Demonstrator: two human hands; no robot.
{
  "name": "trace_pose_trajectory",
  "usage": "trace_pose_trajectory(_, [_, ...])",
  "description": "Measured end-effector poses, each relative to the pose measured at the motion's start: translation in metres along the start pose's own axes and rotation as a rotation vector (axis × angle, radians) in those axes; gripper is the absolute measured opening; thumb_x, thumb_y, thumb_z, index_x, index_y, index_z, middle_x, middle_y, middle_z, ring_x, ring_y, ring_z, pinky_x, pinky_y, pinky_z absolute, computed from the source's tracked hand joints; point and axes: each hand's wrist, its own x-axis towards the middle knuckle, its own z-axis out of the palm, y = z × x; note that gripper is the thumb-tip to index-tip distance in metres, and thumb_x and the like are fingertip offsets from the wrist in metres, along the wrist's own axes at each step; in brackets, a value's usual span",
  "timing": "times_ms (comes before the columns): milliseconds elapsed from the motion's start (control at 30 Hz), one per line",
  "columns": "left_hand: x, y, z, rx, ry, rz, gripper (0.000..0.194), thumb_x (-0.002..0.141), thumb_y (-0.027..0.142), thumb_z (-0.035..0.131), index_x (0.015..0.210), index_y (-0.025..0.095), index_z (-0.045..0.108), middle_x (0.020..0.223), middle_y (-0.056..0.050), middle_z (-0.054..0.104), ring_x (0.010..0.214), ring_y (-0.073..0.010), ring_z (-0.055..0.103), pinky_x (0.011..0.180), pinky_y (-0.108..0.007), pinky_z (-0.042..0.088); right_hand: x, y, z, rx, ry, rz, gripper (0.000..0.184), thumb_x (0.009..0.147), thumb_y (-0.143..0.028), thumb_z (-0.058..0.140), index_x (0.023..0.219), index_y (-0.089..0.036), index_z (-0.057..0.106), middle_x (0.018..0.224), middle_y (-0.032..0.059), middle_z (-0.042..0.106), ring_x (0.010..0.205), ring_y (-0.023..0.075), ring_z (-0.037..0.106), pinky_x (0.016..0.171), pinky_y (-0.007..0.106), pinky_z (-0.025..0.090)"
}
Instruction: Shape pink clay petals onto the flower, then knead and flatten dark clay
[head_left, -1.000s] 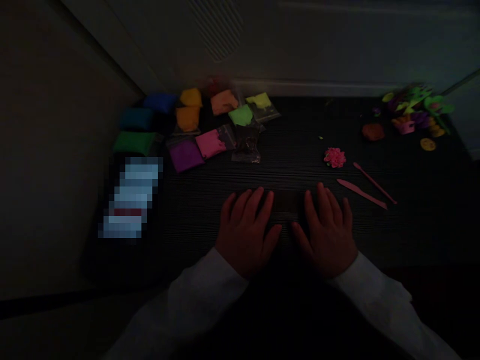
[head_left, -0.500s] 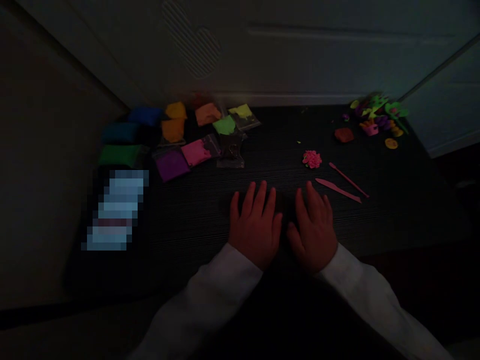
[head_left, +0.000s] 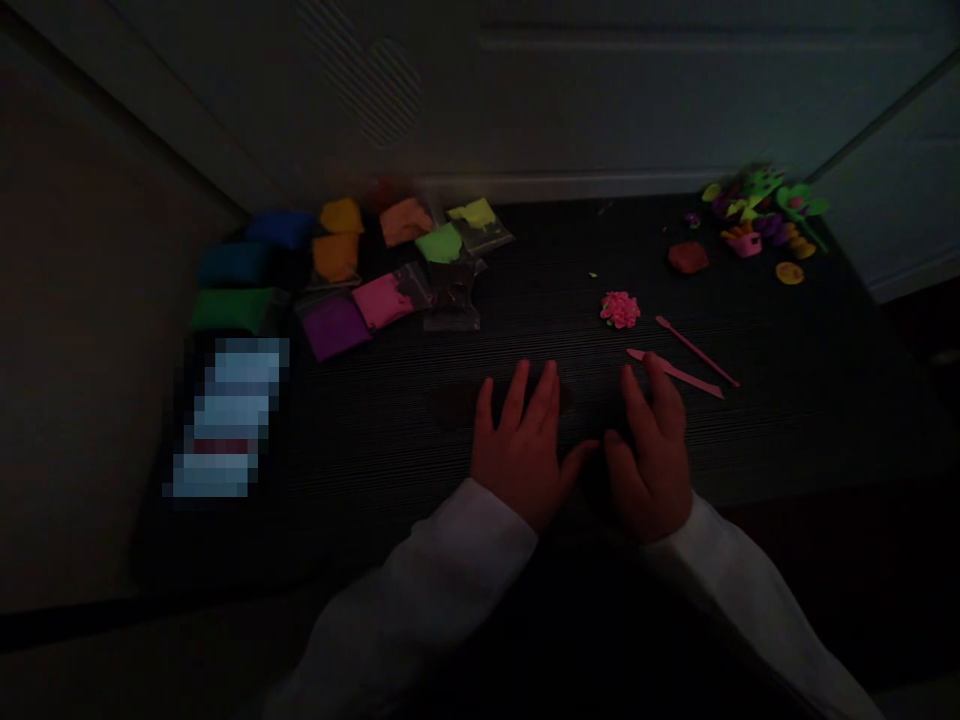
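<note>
My left hand lies palm down on the dark tabletop with its fingers spread. Under it is a dark brown flattish piece, perhaps clay, whose ends show on both sides of the fingers; the middle is hidden. My right hand is beside it, thumb apart and fingers slightly bent, with nothing visible in it. Its fingertips are close to a pink modelling knife. Beyond that lie a thin pink modelling stick and a pink clay flower.
Clay packets, including a purple one, a pink one and a green one, fill the back left. A phone with a lit, blurred screen lies at left. Brown-red clay and colourful clay flowers sit back right.
My left hand has shifted slightly right, showing more of the brown piece on its left. My right hand has moved right, its fingers now more bent and tilted.
</note>
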Motion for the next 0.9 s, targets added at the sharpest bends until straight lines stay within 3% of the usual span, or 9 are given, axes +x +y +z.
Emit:
trace_pose_trajectory(200, [-0.0011,0.0024,0.0017,-0.006,0.025,-0.015,0.067,0.081,0.054,0.021,0.131,0.010,0.024,0.140,-0.005,0.014,0.128,-0.0269,0.009,0.102,-0.050,0.006,0.0007,0.0004,-0.0018,0.011,0.002,0.014,0.054,0.075,-0.014,0.038,0.128,-0.009,0.028,0.138,0.0151,0.014,0.127,0.0246,0.014,0.102,0.045,0.020])
trace_pose_trajectory(433, [-0.0010,0.0034,0.0021,-0.022,0.022,-0.006,0.061,0.080,0.054,0.024,0.129,0.018,0.031,0.140,-0.004,0.018,0.128,-0.0277,0.010,0.101,-0.052,0.005,0.0003,-0.0010,-0.0032,-0.004,-0.024,0.019,0.053,0.076,-0.017,0.037,0.128,-0.011,0.028,0.138,0.0140,0.016,0.126,0.0256,0.017,0.100,0.048,0.021])
trace_pose_trajectory(633, [0.0001,0.0052,0.0020,-0.010,-0.010,0.011,0.062,0.081,0.052,0.022,0.130,0.014,0.028,0.140,-0.002,0.017,0.128,-0.0264,0.008,0.102,-0.052,0.004,0.0011,-0.0009,-0.0021,-0.023,-0.045,0.023,0.053,0.075,-0.017,0.038,0.127,-0.008,0.030,0.138,0.0153,0.016,0.126,0.0254,0.015,0.101,0.047,0.020])
trace_pose_trajectory(900, [0.0005,0.0045,0.0025,-0.041,-0.003,0.029,0.064,0.080,0.052,0.026,0.130,0.012,0.025,0.138,-0.008,0.023,0.127,-0.0260,0.015,0.102,-0.051,0.005,0.0012,-0.0016,-0.0030,-0.003,-0.034,0.026,0.053,0.077,-0.018,0.037,0.128,-0.011,0.028,0.138,0.0138,0.016,0.126,0.0253,0.016,0.100,0.048,0.020])
